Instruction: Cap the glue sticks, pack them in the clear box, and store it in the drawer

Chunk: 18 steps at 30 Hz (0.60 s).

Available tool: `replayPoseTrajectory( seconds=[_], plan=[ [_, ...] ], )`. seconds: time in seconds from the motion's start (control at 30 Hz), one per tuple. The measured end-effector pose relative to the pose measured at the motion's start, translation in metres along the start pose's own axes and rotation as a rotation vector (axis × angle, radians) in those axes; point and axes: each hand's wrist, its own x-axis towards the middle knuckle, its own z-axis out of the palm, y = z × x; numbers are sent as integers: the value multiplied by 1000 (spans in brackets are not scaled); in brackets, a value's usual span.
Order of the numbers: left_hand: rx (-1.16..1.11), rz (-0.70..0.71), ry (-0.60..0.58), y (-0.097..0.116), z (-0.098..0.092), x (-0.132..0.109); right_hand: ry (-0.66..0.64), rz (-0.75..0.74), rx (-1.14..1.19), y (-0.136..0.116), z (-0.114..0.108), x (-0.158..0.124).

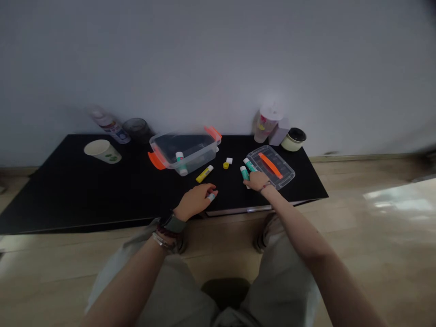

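Observation:
My left hand (195,200) is closed at the table's front edge around a small white piece (211,197) that looks like a glue stick cap; my fingers hide the rest. My right hand (256,180) grips a green glue stick (244,172) with a white end, lying on the table. Just beside it, a second green glue stick (250,164) rests by the clear lid (288,175) with an orange handle. Between my hands are a yellow glue stick (204,174), a yellow cap (225,165) and a white cap (229,161).
A clear plastic box (200,159) with orange latches holds a green glue stick (181,163). To the left are a paper cup (102,151), a spray bottle (111,126) and a dark cup (138,130). Back right stand a lidded cup (265,125), a pale box (279,131) and a jar (293,141).

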Motion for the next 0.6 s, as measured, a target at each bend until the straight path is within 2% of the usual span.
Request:
replayPoseTrajectory(
  seconds=[0.07, 0.13, 0.27, 0.33, 0.4, 0.47, 0.53, 0.6],
  plan=[
    [-108, -4, 14, -1, 2, 2, 33, -36, 67, -2, -5, 0],
    [-273, -13, 38, -1, 5, 5, 37, -190, 223, -8, -9, -4],
    [-719, -82, 38, 3, 11, 11, -48, -553, 572, -28, -10, -21],
    [-880, -109, 31, 6, 10, 13, -107, -690, 641, -38, -9, -29],
    [-938, -108, 62, 8, 8, 14, -158, -775, 668, -42, -10, -30],
    [-917, -72, 121, 10, 6, 13, -124, -766, 657, -40, -11, -21],
    [-863, -37, 160, 10, 3, 12, 38, -648, 551, -31, -12, -4],
    [-821, -29, 158, 9, 2, 10, 227, -486, 340, -20, -9, 15]
  ],
)
